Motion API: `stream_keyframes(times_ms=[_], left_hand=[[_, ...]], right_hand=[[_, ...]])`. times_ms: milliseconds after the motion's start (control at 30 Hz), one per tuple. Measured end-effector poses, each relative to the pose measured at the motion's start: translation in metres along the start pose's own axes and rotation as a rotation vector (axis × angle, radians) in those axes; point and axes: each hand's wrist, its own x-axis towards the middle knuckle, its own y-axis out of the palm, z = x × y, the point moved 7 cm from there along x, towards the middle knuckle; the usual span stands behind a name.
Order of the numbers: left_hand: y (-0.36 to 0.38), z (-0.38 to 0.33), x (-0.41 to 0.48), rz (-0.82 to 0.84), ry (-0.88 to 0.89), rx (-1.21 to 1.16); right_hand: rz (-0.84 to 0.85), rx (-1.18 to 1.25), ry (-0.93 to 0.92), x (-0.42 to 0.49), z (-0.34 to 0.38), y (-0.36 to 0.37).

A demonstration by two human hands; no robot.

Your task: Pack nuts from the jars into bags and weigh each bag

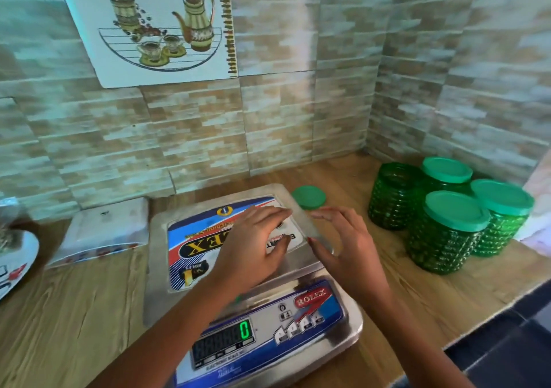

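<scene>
Zero glows on the scale (313, 322) on the near bench (74, 313), and above its pan the left grip (253, 238) and right grip (343, 238) seem to pinch a clear bag (310, 223) open, so filling next calls for freeing one to tip the lidless jar (390, 197) at right

Wood-grain surface (74, 313); white packet (104, 232) lies at back left. Plate (18, 256) at left edge. Stone-pattern wall (298, 119) carries picture tile (155, 30): coffee pot, cups.
</scene>
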Motion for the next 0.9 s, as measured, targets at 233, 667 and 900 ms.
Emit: stream_keyframes(times_ms=[233, 667, 900], left_hand=[[0.063, 0.007, 0.081, 0.244, -0.034, 0.005], [0.227, 0.052, 0.221, 0.941, -0.479, 0.356], [0.273, 0.094, 0.218, 0.827, -0.772, 0.281]], right_hand=[[0.016, -0.026, 0.01, 0.033, -0.061, -0.023], [0.256, -0.087, -0.006, 0.101, -0.185, -0.086], [0.352, -0.075, -0.03, 0.121, -0.232, -0.1]])
